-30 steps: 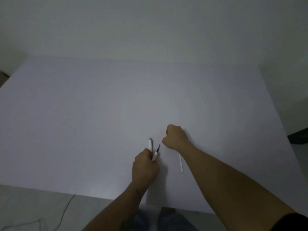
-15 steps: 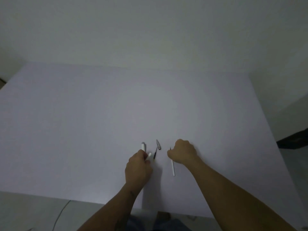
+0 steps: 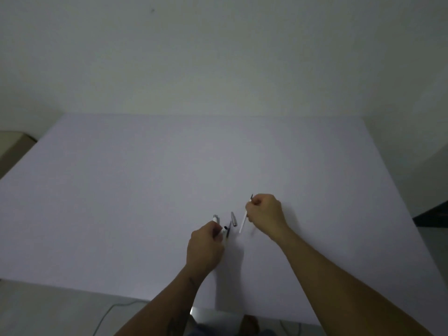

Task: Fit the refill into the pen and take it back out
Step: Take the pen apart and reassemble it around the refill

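My right hand [image 3: 265, 213] is closed around a thin white refill [image 3: 243, 222], held tilted above the table with its dark tip poking out above my fingers. My left hand [image 3: 206, 246] grips the white pen barrel [image 3: 216, 218], whose grey end sticks up past my knuckles. Between my hands a grey pen tip section [image 3: 233, 218] and a dark slim part [image 3: 228, 229] lie on the table. The two hands are apart, the refill not touching the barrel.
The white table [image 3: 145, 190] reaches to a pale wall behind. Its near edge runs just below my forearms, with floor and a thin cable [image 3: 104, 316] beneath. A beige object [image 3: 12, 144] stands at the far left edge.
My right hand has picked the refill up off the table and raised it, tilting it. The left hand keeps hold of the barrel. The head view has tipped upward.
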